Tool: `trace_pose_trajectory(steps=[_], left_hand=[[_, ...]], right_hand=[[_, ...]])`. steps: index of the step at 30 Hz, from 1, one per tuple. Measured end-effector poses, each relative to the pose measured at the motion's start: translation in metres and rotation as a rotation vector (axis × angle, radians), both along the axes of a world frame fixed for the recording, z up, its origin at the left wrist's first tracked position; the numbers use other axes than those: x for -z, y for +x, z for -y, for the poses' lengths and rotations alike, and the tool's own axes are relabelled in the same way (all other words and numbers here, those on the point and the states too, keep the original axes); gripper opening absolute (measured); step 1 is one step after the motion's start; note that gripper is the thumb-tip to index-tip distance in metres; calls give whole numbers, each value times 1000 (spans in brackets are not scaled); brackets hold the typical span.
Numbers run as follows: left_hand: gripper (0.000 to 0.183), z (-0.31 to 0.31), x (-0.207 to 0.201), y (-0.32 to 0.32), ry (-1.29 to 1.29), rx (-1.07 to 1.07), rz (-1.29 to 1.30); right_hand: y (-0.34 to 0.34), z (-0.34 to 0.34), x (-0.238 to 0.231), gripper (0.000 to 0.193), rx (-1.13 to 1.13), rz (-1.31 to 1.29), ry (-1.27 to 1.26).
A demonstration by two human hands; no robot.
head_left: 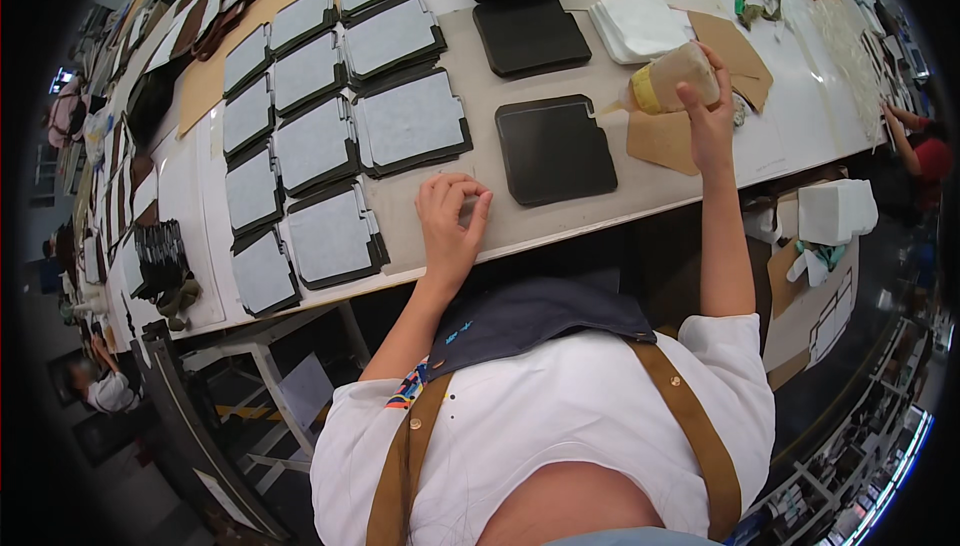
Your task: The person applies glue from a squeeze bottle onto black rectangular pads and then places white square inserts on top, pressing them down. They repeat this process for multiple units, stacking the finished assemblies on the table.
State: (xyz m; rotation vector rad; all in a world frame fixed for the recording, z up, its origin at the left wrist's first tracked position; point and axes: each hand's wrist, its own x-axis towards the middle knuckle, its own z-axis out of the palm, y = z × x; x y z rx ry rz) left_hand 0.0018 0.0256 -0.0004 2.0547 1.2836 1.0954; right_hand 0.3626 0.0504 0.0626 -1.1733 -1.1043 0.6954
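Note:
My right hand (708, 111) is wrapped around a translucent squeeze bottle (692, 78) with a yellow collar, tipped on its side. Its nozzle points left, toward the upper right corner of a black notched panel (555, 151). That panel lies flat in front of me, near the table edge. To its left, my left hand (450, 218) hovers at the table edge, its fingers loosely curled and the thumb close to the index fingertip. Nothing shows in it. Just beyond the single panel, more black panels (530, 36) lie in a pile.
Rows of black panels faced with pale grey sheets (412, 124) cover the left of the table (400, 204). White folded cloths (640, 28) and brown card pieces (655, 141) lie on the right. A white bundle (838, 211) sits below the table's right side. Other people work at both sides.

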Motion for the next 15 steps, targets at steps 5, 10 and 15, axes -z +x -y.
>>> trace_pose_trajectory(steps=[5, 10, 15], left_hand=[[10, 0, 1, 0, 2, -3, -5], [10, 0, 1, 1, 12, -5, -9], [10, 0, 1, 0, 15, -8, -20]], right_hand=[[0, 10, -2, 69, -9, 49, 20], [-3, 19, -6, 69, -35, 51, 13], [-2, 24, -8, 69, -3, 107, 24]])
